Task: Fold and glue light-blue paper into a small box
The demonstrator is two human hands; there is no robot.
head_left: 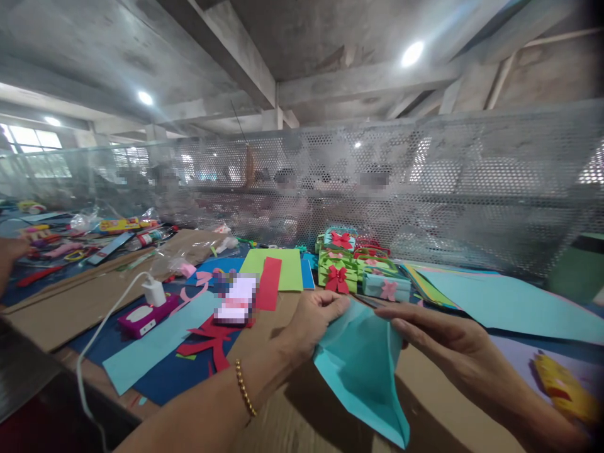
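Note:
A folded sheet of turquoise paper [361,371] is held up above the brown cardboard, its lower part opening out like a pocket. My left hand [315,321] pinches its upper left corner between thumb and fingers. On the other side, my right hand [446,346] has its fingers pressed at the paper's upper right edge, the fingertips partly behind it. A thin dark strip shows between the hands at the top edge; I cannot make out what it is. Small green paper boxes [330,261] with red bows stand just beyond the hands, beside a light blue box [387,286] with a pink bow.
Left of my hands lie a phone [237,301], red paper scraps [217,346], a light blue strip [158,343] and a purple power strip [147,314] with a white cable. Large light blue sheets [523,302] and a yellow object [561,384] lie right. Another person's hand [12,251] shows far left.

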